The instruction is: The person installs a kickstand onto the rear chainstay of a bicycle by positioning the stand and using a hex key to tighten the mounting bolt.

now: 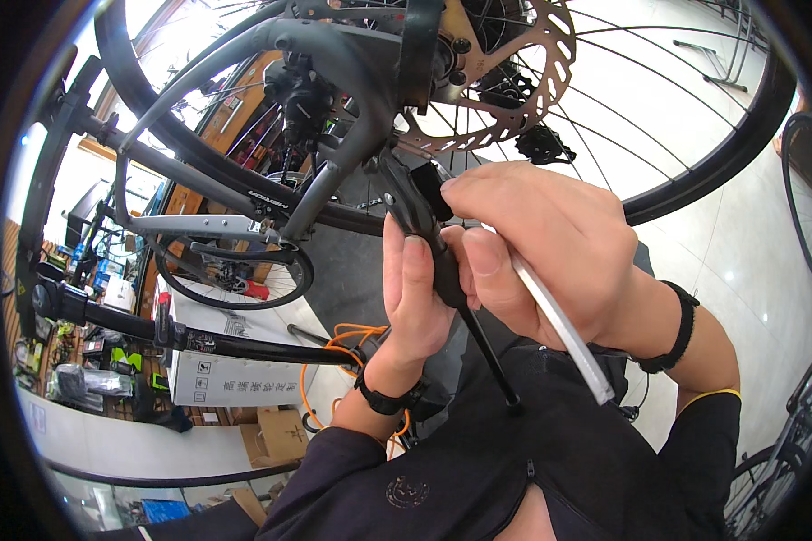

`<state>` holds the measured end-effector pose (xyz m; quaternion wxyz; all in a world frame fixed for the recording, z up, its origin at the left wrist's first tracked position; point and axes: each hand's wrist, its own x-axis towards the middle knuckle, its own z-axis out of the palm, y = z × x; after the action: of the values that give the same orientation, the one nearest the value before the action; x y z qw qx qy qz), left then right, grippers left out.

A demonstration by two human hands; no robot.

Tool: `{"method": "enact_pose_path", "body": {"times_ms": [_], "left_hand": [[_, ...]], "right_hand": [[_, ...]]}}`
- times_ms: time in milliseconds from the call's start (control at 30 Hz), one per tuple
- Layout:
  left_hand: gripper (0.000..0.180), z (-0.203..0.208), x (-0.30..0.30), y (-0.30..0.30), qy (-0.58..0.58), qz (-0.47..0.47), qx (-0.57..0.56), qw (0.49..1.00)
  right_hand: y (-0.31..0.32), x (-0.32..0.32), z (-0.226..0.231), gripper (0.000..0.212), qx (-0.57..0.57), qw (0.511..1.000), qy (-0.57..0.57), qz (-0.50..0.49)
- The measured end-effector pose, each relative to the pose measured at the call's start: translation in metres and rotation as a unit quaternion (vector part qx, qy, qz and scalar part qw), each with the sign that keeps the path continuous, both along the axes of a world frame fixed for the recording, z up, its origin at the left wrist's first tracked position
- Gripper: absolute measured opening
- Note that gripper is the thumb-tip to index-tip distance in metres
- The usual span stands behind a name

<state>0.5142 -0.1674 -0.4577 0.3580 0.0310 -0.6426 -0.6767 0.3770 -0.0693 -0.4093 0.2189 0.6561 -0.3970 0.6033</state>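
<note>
At the centre of the frame, the left hand (415,293) wraps its palm and thumb around a black kickstand (442,270), whose thin leg slants down to the lower middle. Just right of it, the right hand (541,257) is closed tight around a silver wrench (564,329), its handle pointing down-right past the wrist. Above them, at the top centre, sit the grey bicycle frame (334,54) and a perforated brake disc (505,81) on the rear wheel (695,180).

The right hand (550,252) hides the silver tool's (564,334) tip.
</note>
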Motion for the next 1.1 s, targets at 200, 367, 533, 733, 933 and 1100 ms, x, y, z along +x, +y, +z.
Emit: {"method": "enact_pose_path", "body": {"times_ms": [200,367,533,733,933,1100], "left_hand": [[0.044,0.005,-0.004,0.001,-0.013,-0.019,-0.001,1.0],[0.043,0.006,-0.003,0.001,0.003,-0.049,0.0,0.999],[0.045,0.005,-0.004,0.0,0.002,-0.045,-0.008,0.999],[0.045,0.008,-0.003,0.001,-0.003,-0.05,-0.013,0.999],[0.044,-0.002,-0.001,-0.009,0.008,-0.087,-0.015,0.996],[0.045,0.003,0.004,-0.008,-0.01,-0.075,-0.015,0.997]], "right_hand": [[-0.005,-0.007,0.001,0.019,-0.005,0.999,-0.031,0.023],[0.006,-0.014,0.009,0.034,0.138,0.971,-0.172,0.089],[0.002,-0.005,-0.006,0.028,0.053,0.994,-0.087,0.043],[0.003,-0.015,0.006,0.027,0.075,0.989,-0.094,0.082],[-0.004,-0.025,0.02,0.023,0.148,0.856,-0.426,0.253],[0.002,-0.019,0.018,0.024,0.104,0.945,-0.303,0.065]]}}
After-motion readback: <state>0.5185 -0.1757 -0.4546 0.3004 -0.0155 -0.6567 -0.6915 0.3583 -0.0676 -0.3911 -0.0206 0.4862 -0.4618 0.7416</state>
